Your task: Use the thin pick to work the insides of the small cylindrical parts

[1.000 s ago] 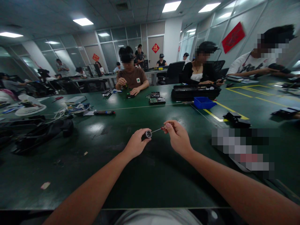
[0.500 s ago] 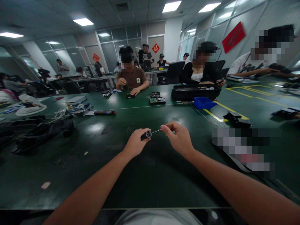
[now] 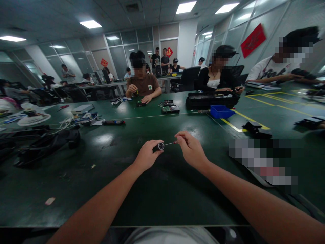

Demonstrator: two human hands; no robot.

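Note:
Between its thumb and fingers, my left hand [image 3: 147, 154] grips a small round black part [image 3: 160, 146] with a silvery ring round its open end. That end faces me and slightly right. My right hand [image 3: 191, 149] pinches the red handle of a thin screwdriver [image 3: 170, 143]. Its metal shaft points left, and the tip reaches the open end of the round part; whether it touches inside is too small to tell. Both hands are just above the green table [image 3: 157, 193].
A blue tray [image 3: 221, 112] stands at the right, near a long black housing [image 3: 213, 100]. Hard drives [image 3: 170, 109] lie farther back. Black parts [image 3: 48, 145] and a white fan cover [image 3: 34, 118] are at left. Across the table sits a co-worker [image 3: 143, 83].
My right thumb and fingers have shifted slightly on the screwdriver, and more of its red handle shows. My left hand and the round part stay nearly still.

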